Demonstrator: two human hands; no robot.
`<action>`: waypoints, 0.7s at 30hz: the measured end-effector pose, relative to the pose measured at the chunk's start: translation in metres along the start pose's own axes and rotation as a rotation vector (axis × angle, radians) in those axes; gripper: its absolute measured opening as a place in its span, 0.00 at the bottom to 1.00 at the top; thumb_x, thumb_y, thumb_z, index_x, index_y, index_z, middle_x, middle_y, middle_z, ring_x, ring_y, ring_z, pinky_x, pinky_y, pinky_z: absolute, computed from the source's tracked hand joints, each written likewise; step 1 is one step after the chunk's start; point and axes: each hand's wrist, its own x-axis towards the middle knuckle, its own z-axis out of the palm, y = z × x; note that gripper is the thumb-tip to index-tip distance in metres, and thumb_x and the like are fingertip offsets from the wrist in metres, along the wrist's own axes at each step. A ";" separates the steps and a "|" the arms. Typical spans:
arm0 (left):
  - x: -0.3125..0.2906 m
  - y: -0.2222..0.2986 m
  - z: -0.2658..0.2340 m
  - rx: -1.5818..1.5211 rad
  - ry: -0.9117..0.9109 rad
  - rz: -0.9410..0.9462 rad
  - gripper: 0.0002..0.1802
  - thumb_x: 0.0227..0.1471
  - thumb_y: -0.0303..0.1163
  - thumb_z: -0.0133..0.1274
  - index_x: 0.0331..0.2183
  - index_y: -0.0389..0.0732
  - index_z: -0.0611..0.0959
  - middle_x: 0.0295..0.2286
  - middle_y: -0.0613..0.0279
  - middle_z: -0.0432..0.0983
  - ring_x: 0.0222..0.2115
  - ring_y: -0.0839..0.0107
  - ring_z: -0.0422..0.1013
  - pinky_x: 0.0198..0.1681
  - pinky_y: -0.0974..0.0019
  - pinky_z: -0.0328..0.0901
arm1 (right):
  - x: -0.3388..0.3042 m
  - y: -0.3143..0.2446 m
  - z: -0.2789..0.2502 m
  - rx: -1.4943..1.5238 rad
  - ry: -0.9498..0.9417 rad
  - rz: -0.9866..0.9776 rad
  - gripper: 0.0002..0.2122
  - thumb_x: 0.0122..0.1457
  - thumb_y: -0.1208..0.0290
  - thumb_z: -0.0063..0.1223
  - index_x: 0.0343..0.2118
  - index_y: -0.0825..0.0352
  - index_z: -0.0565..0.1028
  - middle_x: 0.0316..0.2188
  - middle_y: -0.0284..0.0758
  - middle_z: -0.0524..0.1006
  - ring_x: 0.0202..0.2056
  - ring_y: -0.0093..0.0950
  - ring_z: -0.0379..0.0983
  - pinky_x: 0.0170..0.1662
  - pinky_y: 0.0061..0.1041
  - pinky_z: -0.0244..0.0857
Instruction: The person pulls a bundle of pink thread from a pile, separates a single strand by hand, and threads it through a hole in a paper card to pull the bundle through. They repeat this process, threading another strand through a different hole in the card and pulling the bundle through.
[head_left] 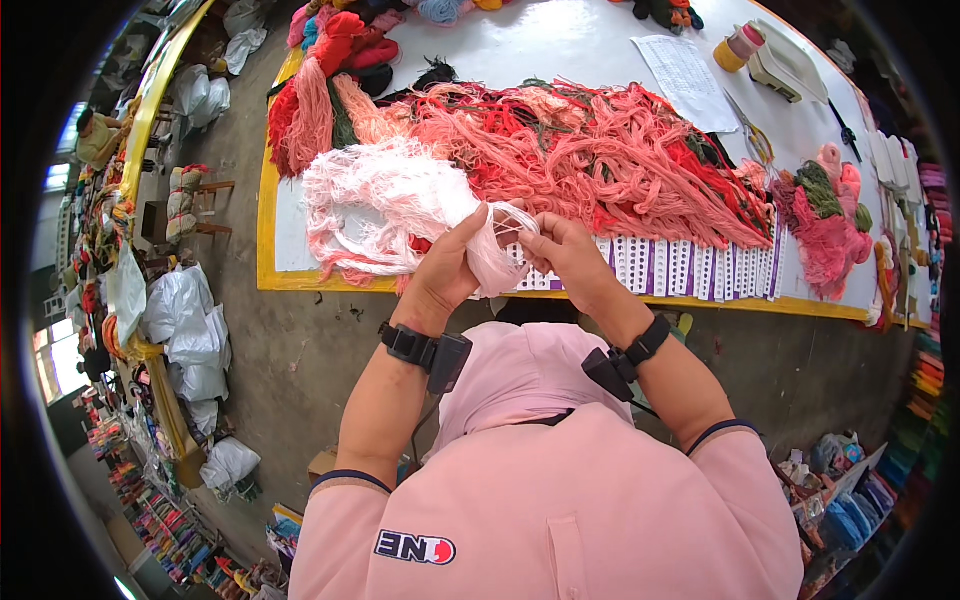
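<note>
A loop of pale pink and white yarn (492, 262) is held up at the front edge of the table. My left hand (449, 266) is closed round its left side, with the thumb on top. On the other side, the fingertips of my right hand (572, 256) pinch a few strands drawn out from it. The looped yarn runs into a loose white-and-pink heap (385, 190) lying to the left on the table. Behind my hands spreads a big tangled pile of coral-pink, red and dark green yarn (600, 150). Some fingertips are hidden by the strands.
Punched white cards (690, 268) line the front edge of the white table (540, 45). Scissors (757, 140), a paper sheet (683, 78) and a thread cone (738, 47) lie at the back right. Pink and green hanks (830, 225) hang at right. White plastic bags (190, 325) stand left.
</note>
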 end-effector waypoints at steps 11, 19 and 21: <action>-0.002 0.003 0.001 -0.011 -0.015 -0.014 0.26 0.64 0.42 0.40 0.55 0.31 0.69 0.44 0.53 0.74 0.44 0.65 0.73 0.48 0.59 0.68 | 0.005 0.008 -0.003 -0.086 -0.097 -0.052 0.10 0.60 0.69 0.55 0.40 0.69 0.75 0.32 0.26 0.75 0.33 0.16 0.69 0.37 0.18 0.64; 0.001 0.000 0.000 0.017 0.019 -0.012 0.26 0.64 0.42 0.42 0.54 0.31 0.69 0.45 0.53 0.74 0.44 0.65 0.73 0.48 0.60 0.68 | 0.009 0.012 0.003 -0.086 -0.102 -0.048 0.10 0.60 0.69 0.55 0.40 0.69 0.76 0.31 0.26 0.75 0.32 0.15 0.68 0.37 0.18 0.63; 0.002 -0.001 -0.001 0.016 -0.005 -0.016 0.27 0.63 0.42 0.42 0.55 0.31 0.69 0.46 0.52 0.73 0.44 0.65 0.72 0.48 0.60 0.68 | 0.009 0.015 0.007 -0.147 -0.078 -0.047 0.09 0.59 0.70 0.55 0.39 0.69 0.76 0.31 0.26 0.75 0.32 0.15 0.68 0.36 0.17 0.63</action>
